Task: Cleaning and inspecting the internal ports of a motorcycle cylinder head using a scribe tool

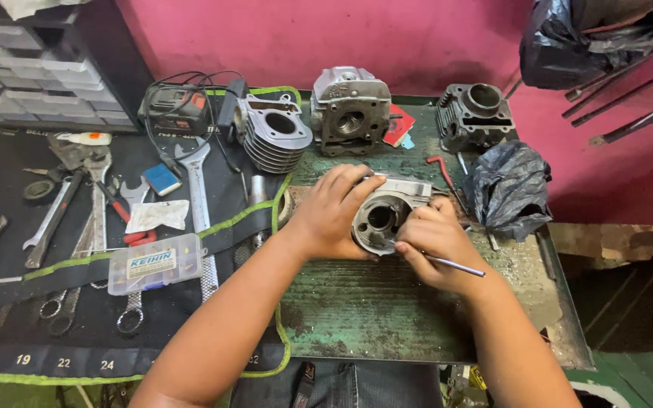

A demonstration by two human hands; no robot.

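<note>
At centre frame, on the green desk (372,317), the left hand (332,215) is clamped around the side of a cast metal engine cylinder (382,217); the right hand (436,242) rests against its face, pinching a thin metal pick (455,265). The casting looks heavy, rigid and possibly oily; the outer body offers the surest grip, away from the bore. Count: one cylinder in hand, three further engine castings along the upper edge, several spanners (194,181) at left.

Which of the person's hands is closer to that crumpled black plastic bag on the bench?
The right hand. It rests on the engine part with a thin metal tool, just left of the black bag. The left hand grips the part's far side, farther from the bag.
</note>
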